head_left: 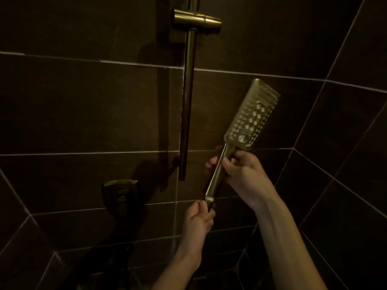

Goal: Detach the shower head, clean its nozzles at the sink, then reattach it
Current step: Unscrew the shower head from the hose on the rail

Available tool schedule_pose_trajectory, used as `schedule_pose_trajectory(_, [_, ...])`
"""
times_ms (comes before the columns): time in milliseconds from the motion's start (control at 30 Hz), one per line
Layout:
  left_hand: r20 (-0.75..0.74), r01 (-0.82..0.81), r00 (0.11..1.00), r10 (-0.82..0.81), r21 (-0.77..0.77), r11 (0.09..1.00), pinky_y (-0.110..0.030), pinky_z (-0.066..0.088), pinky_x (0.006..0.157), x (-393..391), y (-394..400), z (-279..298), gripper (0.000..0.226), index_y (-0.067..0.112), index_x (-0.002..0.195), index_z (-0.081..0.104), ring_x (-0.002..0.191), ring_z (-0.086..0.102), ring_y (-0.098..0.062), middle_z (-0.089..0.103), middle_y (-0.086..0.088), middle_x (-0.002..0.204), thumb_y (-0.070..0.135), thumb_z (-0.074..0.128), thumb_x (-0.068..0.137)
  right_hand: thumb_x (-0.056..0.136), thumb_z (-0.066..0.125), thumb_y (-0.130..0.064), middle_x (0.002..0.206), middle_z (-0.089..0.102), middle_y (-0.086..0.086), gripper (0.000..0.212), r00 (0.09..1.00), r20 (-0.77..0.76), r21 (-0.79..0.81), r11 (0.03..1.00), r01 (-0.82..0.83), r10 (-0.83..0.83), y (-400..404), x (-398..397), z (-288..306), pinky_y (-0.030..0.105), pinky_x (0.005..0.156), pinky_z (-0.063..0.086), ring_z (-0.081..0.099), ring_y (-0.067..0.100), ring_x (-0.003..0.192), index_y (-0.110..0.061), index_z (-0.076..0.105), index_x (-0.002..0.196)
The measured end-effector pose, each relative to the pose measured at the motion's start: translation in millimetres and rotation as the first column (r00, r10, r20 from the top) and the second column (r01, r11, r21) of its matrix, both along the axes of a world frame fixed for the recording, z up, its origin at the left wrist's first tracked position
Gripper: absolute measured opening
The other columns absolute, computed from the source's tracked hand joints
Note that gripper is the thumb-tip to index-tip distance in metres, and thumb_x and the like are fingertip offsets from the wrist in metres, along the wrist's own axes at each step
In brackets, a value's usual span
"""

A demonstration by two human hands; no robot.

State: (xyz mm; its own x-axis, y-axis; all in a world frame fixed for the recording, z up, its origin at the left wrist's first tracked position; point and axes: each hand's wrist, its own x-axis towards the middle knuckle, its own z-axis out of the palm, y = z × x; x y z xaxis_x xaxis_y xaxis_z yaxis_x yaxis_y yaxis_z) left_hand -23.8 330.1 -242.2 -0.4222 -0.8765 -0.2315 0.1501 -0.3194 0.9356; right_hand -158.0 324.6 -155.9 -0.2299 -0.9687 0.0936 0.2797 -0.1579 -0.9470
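A brass shower head point(250, 115) with a rectangular nozzle face points up and to the right, its face turned toward me. My right hand point(240, 172) grips the upper part of its long handle. At the bottom end of the handle my left hand point(198, 220) is closed around the hose fitting point(210, 204), just below a pale ring. The hose itself is hidden by my hand and the dark.
A brass slide rail point(187, 105) runs down the dark tiled wall, with an empty holder bracket point(196, 20) near the top. A brass valve handle point(120, 193) sits low on the wall at the left. The tiled corner lies to the right.
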Motion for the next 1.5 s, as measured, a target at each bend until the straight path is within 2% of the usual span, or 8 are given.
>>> schedule_pose_trajectory(133, [-0.006, -0.009, 1.0, 0.009, 0.019, 1.0, -0.022, 0.045, 0.062, 0.9, -5.2, 3.7, 0.033, 0.011, 0.127, 0.052, 0.063, 0.054, -0.008, 0.056, -0.002, 0.074, 0.027, 0.034, 0.104, 0.092, 0.063, -0.012, 0.103, 0.058, 0.005, 0.036, 0.983, 0.132, -0.016, 0.991, 0.131, -0.127, -9.7, 14.7, -12.1, 0.04, 0.087, 0.05, 0.058, 0.021, 0.095, -0.012, 0.057, 0.127])
schedule_pose_trajectory(233, [-0.002, -0.008, 1.0, 0.008, 0.013, 1.0, -0.047, 0.043, 0.104, -1.7, -4.5, 2.8, 0.037, 0.014, 0.135, 0.047, 0.121, 0.05, -0.04, 0.054, -0.021, 0.123, 0.029, 0.034, 0.104, 0.092, 0.064, -0.019, 0.104, 0.057, 0.005, 0.03, 0.976, 0.013, -0.031, 0.976, 0.216, -0.216, -12.7, 19.0, -13.8, 0.04, 0.088, 0.049, 0.056, 0.021, 0.095, -0.019, 0.061, 0.122])
schedule_pose_trajectory(300, [0.004, 0.021, 1.0, -0.022, 0.009, 1.0, -0.049, 0.035, 0.11, -2.4, -3.4, 1.9, 0.038, 0.013, 0.137, 0.045, 0.13, 0.04, -0.043, 0.046, -0.026, 0.135, 0.029, 0.035, 0.104, 0.096, 0.059, -0.016, 0.095, 0.059, 0.003, 0.027, 0.986, -0.015, -0.053, 0.985, 0.165, -0.166, -11.7, 15.8, -11.1, 0.038, 0.083, 0.05, 0.057, 0.019, 0.088, -0.017, 0.059, 0.123])
schedule_pose_trajectory(633, [-0.033, 0.037, 0.999, -0.039, -0.052, 0.998, -0.054, 0.031, 0.11, -5.8, -13.9, -14.4, 0.041, 0.009, 0.138, 0.046, 0.128, 0.037, -0.047, 0.055, -0.027, 0.121, 0.028, 0.033, 0.104, 0.099, 0.05, -0.013, 0.097, 0.06, 0.005, 0.032, 0.991, 0.086, -0.135, 0.986, -0.095, 0.107, -6.8, 4.2, 3.5, 0.035, 0.075, 0.054, 0.062, 0.018, 0.084, -0.007, 0.059, 0.13])
schedule_pose_trajectory(733, [-0.025, 0.076, 0.996, -0.08, -0.127, 0.989, -0.033, 0.054, 0.081, -3.1, -14.3, -11.4, 0.038, 0.016, 0.137, 0.048, 0.088, 0.066, -0.02, 0.066, -0.01, 0.095, 0.028, 0.035, 0.104, 0.099, 0.05, -0.014, 0.097, 0.06, 0.007, 0.031, 0.991, 0.105, -0.186, 0.98, -0.064, 0.085, -7.5, 0.6, 9.7, 0.035, 0.074, 0.053, 0.062, 0.018, 0.084, -0.006, 0.061, 0.127])
schedule_pose_trajectory(800, [-0.012, 0.076, 0.997, -0.078, -0.129, 0.989, -0.021, 0.045, 0.065, -1.7, -18.5, -10.4, 0.035, 0.018, 0.133, 0.052, 0.069, 0.054, -0.006, 0.059, 0.0, 0.083, 0.025, 0.036, 0.103, 0.099, 0.049, -0.012, 0.097, 0.063, 0.007, 0.028, 0.992, 0.107, -0.219, 0.975, -0.044, 0.069, -6.7, -2.7, 16.8, 0.035, 0.074, 0.054, 0.064, 0.019, 0.086, -0.007, 0.061, 0.124])
schedule_pose_trajectory(1267, [0.02, 0.056, 0.998, -0.053, -0.417, 0.907, -0.04, 0.052, 0.098, -10.7, -69.7, 52.7, 0.026, 0.02, 0.116, 0.067, 0.107, 0.067, -0.013, 0.072, 0.0, 0.111, 0.011, 0.056, 0.094, 0.093, 0.06, -0.012, 0.077, 0.061, -0.001, 0.009, 0.981, 0.009, -0.215, 0.957, 0.193, -0.196, -20.4, -24.9, 64.1, 0.028, 0.064, 0.051, 0.059, 0.012, 0.07, -0.007, 0.056, 0.1])
schedule_pose_trajectory(1500, [-0.032, 0.0, 0.999, -0.021, -0.538, 0.843, -0.035, 0.054, 0.088, -32.6, -109.4, 120.2, 0.019, 0.018, 0.099, 0.069, 0.095, 0.064, -0.023, 0.068, -0.005, 0.094, 0.009, 0.052, 0.097, 0.096, 0.055, -0.016, 0.07, 0.056, -0.004, 0.008, 0.918, -0.116, -0.225, 0.91, 0.348, -0.38, -30.1, -44.5, 92.1, 0.024, 0.056, 0.045, 0.054, 0.007, 0.058, -0.013, 0.059, 0.102])
